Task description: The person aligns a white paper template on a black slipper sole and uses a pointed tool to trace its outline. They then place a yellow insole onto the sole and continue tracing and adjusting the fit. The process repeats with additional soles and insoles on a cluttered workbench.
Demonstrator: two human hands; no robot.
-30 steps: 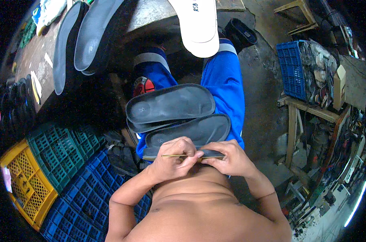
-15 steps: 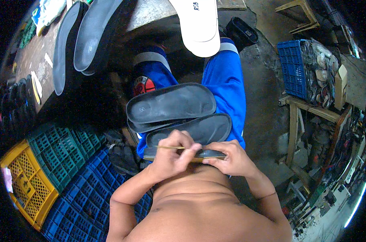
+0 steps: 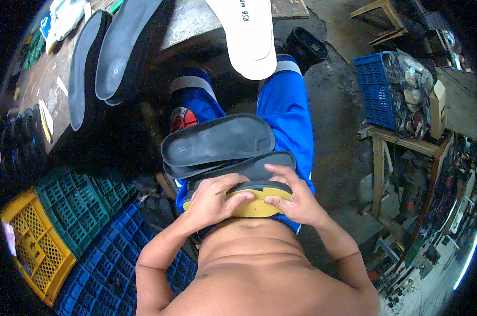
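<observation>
Close to my belly, a black shoe sole (image 3: 257,207) is tilted so its yellow face shows. My left hand (image 3: 213,199) grips its left part, thumb pressed on the yellow face. A thin stick (image 3: 220,193) pokes out between those fingers, mostly hidden. My right hand (image 3: 295,197) pinches the sole's right part, thumb on the yellow and forefinger raised over the far edge. Beyond them, a black sole (image 3: 272,167) lies in my lap, partly covered by my hands. Another black sole (image 3: 217,139) rests on a further one, across blue trousers (image 3: 291,113).
At upper left, long black soles (image 3: 123,52) jut past a worktable's edge (image 3: 54,124). White sole-shaped sheets (image 3: 251,52) overhang the tabletop ahead. Yellow (image 3: 36,237), green (image 3: 86,210) and blue crates (image 3: 120,253) fill the lower left. A blue crate (image 3: 375,89) sits on a wooden stand at right.
The held sole has turned from nearly edge-on to show its yellow face. The stick, earlier lying across my left fingers, is now mostly hidden there. My right forefinger has lifted and spread.
</observation>
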